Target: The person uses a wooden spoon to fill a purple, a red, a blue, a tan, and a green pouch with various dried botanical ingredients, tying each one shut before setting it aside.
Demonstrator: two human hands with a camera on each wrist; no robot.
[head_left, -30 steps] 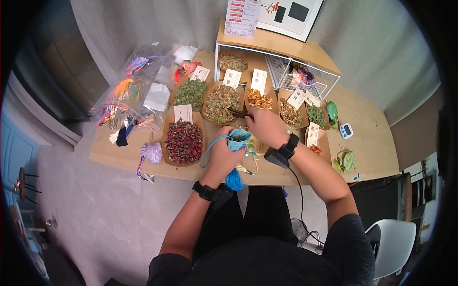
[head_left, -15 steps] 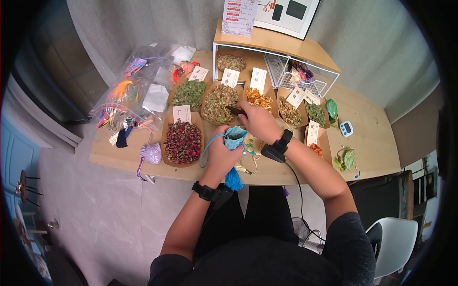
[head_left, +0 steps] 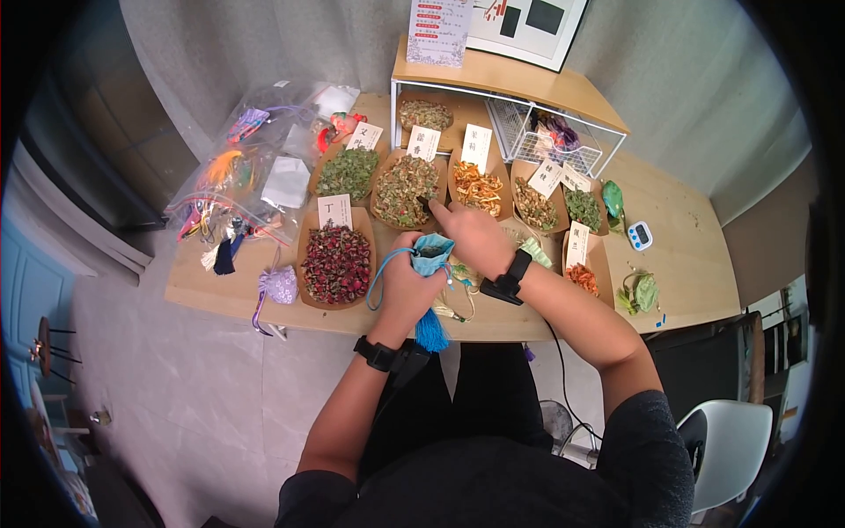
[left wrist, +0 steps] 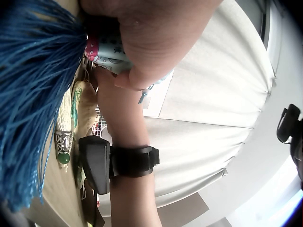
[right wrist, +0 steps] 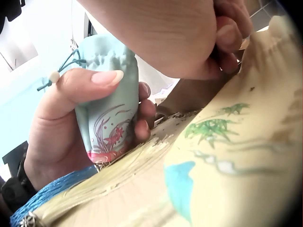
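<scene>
My left hand (head_left: 405,283) grips a light blue drawstring pouch (head_left: 431,253), its mouth open and facing up, some dark filling inside. The right wrist view shows the thumb lying across this pouch (right wrist: 111,118), which has a reddish print. A blue tassel (head_left: 431,333) hangs below it. My right hand (head_left: 475,238) holds a dark, narrow tool (head_left: 423,203) whose tip is in the tray of mixed dried herbs (head_left: 405,189); most of the tool is hidden by the fingers. Under the right hand lies a cream pouch (right wrist: 255,142) with a green leaf print.
Around the hands stand labelled paper trays: dried rosebuds (head_left: 336,266), green leaves (head_left: 346,172), yellow-orange petals (head_left: 478,187) and several others. Plastic bags of tassels (head_left: 233,189) and a purple pouch (head_left: 280,284) lie left. A small timer (head_left: 640,235) sits right; a shelf (head_left: 510,84) stands behind.
My right hand has shifted slightly left and down, and the tool's tip has sunk further into the mixed herbs. The left hand keeps its hold on the blue pouch.
</scene>
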